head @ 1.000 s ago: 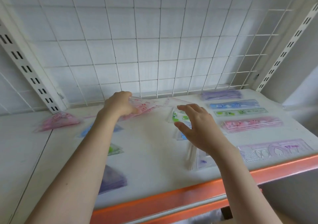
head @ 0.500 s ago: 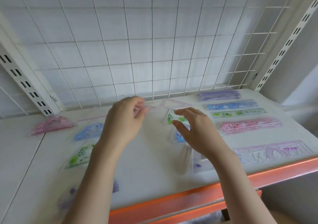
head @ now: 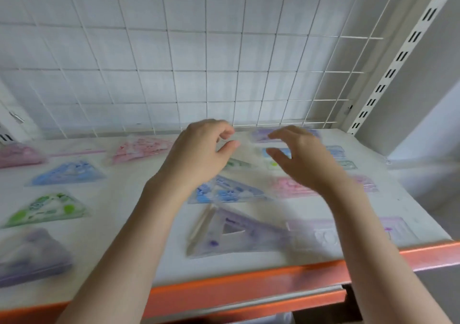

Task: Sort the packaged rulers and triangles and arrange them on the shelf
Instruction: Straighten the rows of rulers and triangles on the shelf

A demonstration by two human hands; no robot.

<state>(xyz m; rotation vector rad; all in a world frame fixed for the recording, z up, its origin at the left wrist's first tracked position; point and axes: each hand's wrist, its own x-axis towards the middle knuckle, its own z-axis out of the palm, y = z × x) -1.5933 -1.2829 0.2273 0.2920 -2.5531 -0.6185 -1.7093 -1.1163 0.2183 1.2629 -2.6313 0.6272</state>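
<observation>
My left hand [head: 199,157] and my right hand [head: 301,161] hover side by side over the back middle of the white shelf [head: 124,249]. Both have curled, spread fingers and hold nothing that I can make out. A pink packaged triangle [head: 139,149] lies left of my left hand. Below the hands lie a green triangle [head: 236,164], a blue triangle [head: 229,191] and a purple triangle [head: 236,234]. On the left lie a blue triangle [head: 69,174], a green one [head: 47,209] and a purple one [head: 29,256]. Packaged rulers lie on the right, among them a pink ruler [head: 288,186].
A white wire grid [head: 206,74] closes the back of the shelf. A slotted white upright [head: 398,57] stands at the right. The shelf's front edge is orange [head: 249,286]. A pink packet [head: 17,153] lies far left. A purple stencil ruler [head: 395,229] lies at front right.
My left hand has let go of the pink triangle, which now lies on the shelf at the back. Both hands have come together above the back middle.
</observation>
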